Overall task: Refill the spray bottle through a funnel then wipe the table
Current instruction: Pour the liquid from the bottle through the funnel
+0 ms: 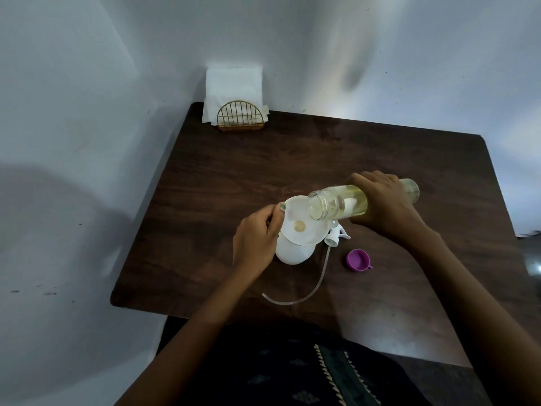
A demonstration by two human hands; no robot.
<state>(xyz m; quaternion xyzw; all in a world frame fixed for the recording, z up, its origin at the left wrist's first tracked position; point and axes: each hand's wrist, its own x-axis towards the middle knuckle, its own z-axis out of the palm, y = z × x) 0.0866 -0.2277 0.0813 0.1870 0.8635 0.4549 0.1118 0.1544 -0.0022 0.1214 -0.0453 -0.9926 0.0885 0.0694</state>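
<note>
A white spray bottle (292,253) stands on the dark wooden table (366,153) with a white funnel (301,230) seated in its neck. My left hand (257,235) pinches the funnel's left rim. My right hand (383,200) grips a clear bottle of yellowish liquid (336,205), tipped nearly flat, its open mouth over the funnel. A little liquid shows at the funnel's hole. The white spray head (426,232) with its clear tube (304,294) lies on the table just right of the funnel.
A purple cap (358,260) lies on the table right of the spray head. A gold wire holder (240,116) with white paper napkins (232,86) stands at the table's far left corner against the wall. White walls border the table's left and back.
</note>
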